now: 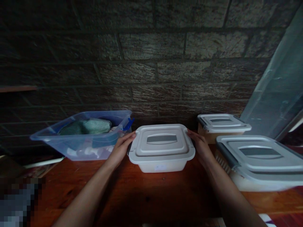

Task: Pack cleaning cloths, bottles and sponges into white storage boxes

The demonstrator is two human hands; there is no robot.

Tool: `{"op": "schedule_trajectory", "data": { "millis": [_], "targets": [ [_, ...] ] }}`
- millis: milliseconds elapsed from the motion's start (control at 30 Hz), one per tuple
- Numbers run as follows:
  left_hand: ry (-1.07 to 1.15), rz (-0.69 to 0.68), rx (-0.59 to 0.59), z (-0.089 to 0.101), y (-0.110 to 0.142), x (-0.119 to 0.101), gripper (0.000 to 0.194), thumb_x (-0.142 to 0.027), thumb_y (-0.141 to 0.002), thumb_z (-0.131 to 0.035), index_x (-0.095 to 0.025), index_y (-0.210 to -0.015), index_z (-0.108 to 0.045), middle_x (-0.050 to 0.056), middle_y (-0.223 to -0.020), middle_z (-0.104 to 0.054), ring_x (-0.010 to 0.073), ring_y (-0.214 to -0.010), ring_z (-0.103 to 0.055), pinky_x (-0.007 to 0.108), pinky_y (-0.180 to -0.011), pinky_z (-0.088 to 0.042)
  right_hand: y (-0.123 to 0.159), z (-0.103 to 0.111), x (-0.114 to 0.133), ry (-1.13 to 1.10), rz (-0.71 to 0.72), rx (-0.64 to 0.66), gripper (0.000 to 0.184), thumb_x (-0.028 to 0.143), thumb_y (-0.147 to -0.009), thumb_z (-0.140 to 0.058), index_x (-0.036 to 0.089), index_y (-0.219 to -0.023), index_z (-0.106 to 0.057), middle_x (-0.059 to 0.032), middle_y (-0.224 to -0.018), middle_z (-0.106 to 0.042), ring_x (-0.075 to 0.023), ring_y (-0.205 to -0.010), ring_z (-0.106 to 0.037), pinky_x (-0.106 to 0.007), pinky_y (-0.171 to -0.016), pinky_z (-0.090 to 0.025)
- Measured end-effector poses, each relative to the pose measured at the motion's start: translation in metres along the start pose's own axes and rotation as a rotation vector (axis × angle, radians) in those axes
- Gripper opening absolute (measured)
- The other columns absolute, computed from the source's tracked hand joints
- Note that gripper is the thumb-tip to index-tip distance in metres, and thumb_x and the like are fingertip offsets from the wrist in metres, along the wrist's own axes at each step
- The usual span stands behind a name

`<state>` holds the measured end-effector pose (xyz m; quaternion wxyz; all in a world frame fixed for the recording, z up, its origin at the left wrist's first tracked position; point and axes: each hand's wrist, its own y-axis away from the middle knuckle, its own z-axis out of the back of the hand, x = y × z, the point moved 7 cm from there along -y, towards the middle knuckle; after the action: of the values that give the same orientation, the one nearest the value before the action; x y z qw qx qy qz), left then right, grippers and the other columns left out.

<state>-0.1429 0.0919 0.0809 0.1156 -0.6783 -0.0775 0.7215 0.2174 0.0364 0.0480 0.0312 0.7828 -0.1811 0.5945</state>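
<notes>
Box (pixel 162 166) with a pale lid (pixel 163 152) sits at the middle of the view, over the wooden table (pixel 153 197) and before the brick wall (pixel 151 47); whether its base rests fully on the wood or is slightly raised, I cannot tell. The left hand (pixel 121 146) holds its left end and the right hand (pixel 200 145) its right end, fingers along the lid's edges, so the box is held between them; their undersides are hidden. The walls look like stiff plastic, likely light in themselves, but the contents do not show, so the full weight is a guess. Smooth sides could be a little slippery, and nothing about it looks very fragile. Its two ends, under the overhanging rim, seem the surest hold; the grey handle (pixel 162 138) on top looks set into the lid, and lifting by it would depend on the end clips being fastened. Left of the box is a clear blue tub (pixel 59 144) with a green cloth (pixel 87 126) inside. To the right are a small lidded basket (pixel 223 126) and, nearer, a larger lidded basket (pixel 262 162).
</notes>
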Motion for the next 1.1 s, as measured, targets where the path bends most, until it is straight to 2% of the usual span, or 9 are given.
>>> {"op": "schedule_trajectory", "data": {
  "millis": [167,267,433,533,633,733,833,1000,1100],
  "targets": [
    [0.029,-0.006,-0.017,-0.002,0.002,-0.005,0.061,-0.059,-0.077,-0.078,-0.019,-0.124,-0.076,0.012,-0.128,-0.074,0.0343,-0.126,-0.064,0.043,-0.107,-0.047,0.000,-0.004,0.002,0.040,0.031,0.018,0.046,0.048,-0.082,-0.075,0.026,-0.122,-0.078,-0.0023,-0.126,-0.076,-0.0321,-0.128,-0.063,-0.044,-0.111,-0.045],
    [0.004,0.015,-0.044,-0.001,0.004,-0.008,0.060,-0.063,-0.074,-0.079,-0.018,-0.115,-0.079,0.010,-0.112,-0.080,0.0336,-0.112,-0.069,0.040,-0.096,-0.051,0.000,-0.003,0.004,0.094,0.059,-0.007,0.046,0.049,-0.080,-0.076,0.024,-0.119,-0.079,-0.0041,-0.123,-0.077,-0.0333,-0.124,-0.064,-0.045,-0.109,-0.045],
    [-0.103,-0.028,-0.019,-0.003,0.007,-0.025,0.051,-0.065,-0.079,-0.073,-0.018,-0.097,-0.080,0.006,-0.088,-0.077,0.0280,-0.087,-0.068,0.034,-0.081,-0.051,0.002,-0.003,0.013,0.183,0.155,-0.042,0.032,0.043,-0.081,-0.072,0.025,-0.104,-0.084,-0.0054,-0.119,-0.077,-0.0318,-0.121,-0.065,-0.042,-0.109,-0.043],
    [-0.185,-0.109,-0.084,0.000,0.010,-0.041,0.046,-0.064,-0.082,-0.069,-0.018,-0.082,-0.078,0.006,-0.086,-0.075,0.0279,-0.090,-0.066,0.034,-0.086,-0.048,0.004,-0.005,0.020,0.228,0.220,-0.044,0.027,0.039,-0.083,-0.068,0.026,-0.101,-0.084,-0.0059,-0.118,-0.077,-0.0312,-0.120,-0.064,-0.042,-0.111,-0.041],
    [-0.175,-0.101,-0.179,0.005,0.013,-0.051,0.046,-0.065,-0.082,-0.067,-0.020,-0.076,-0.075,0.006,-0.083,-0.074,0.0284,-0.088,-0.065,0.033,-0.084,-0.048,0.007,-0.006,0.027,0.269,0.277,-0.062,0.029,0.039,-0.086,-0.064,0.027,-0.103,-0.083,-0.0052,-0.120,-0.076,-0.0315,-0.124,-0.060,-0.044,-0.115,-0.037],
    [-0.167,-0.070,-0.211,0.008,0.017,-0.061,0.043,-0.063,-0.082,-0.064,-0.021,-0.078,-0.074,0.005,-0.078,-0.073,0.0275,-0.082,-0.065,0.033,-0.077,-0.048,0.012,-0.008,0.041,0.306,0.332,-0.081,0.031,0.042,-0.089,-0.061,0.029,-0.108,-0.082,-0.0044,-0.122,-0.074,-0.0321,-0.127,-0.057,-0.046,-0.116,-0.035],
    [-0.200,-0.085,-0.237,0.014,0.021,-0.076,0.039,-0.058,-0.082,-0.064,-0.021,-0.069,-0.071,0.002,-0.068,-0.069,0.0250,-0.073,-0.061,0.032,-0.068,-0.046,0.022,-0.014,0.063,0.341,0.395,-0.085,0.032,0.044,-0.092,-0.060,0.030,-0.112,-0.082,-0.0050,-0.122,-0.074,-0.0327,-0.124,-0.057,-0.046,-0.116,-0.035],
    [-0.225,-0.136,-0.238,0.023,0.028,-0.096,0.035,-0.053,-0.079,-0.069,-0.021,-0.066,-0.071,0.000,-0.066,-0.067,0.0224,-0.068,-0.057,0.031,-0.061,-0.042,0.046,-0.032,0.104,0.411,0.512,-0.030,0.039,0.048,-0.098,-0.055,0.028,-0.122,-0.079,-0.0077,-0.119,-0.073,-0.0326,-0.116,-0.062,-0.043,-0.107,-0.042],
    [-0.197,-0.164,-0.235,0.027,0.032,-0.103,0.033,-0.053,-0.079,-0.071,-0.022,-0.070,-0.073,0.000,-0.069,-0.069,0.0216,-0.068,-0.057,0.029,-0.058,-0.042,0.056,-0.041,0.111,0.261,0.400,0.034,0.043,0.050,-0.094,-0.063,0.029,-0.131,-0.074,-0.0056,-0.121,-0.074,-0.0323,-0.116,-0.063,-0.041,-0.105,-0.044]
  ]
}}
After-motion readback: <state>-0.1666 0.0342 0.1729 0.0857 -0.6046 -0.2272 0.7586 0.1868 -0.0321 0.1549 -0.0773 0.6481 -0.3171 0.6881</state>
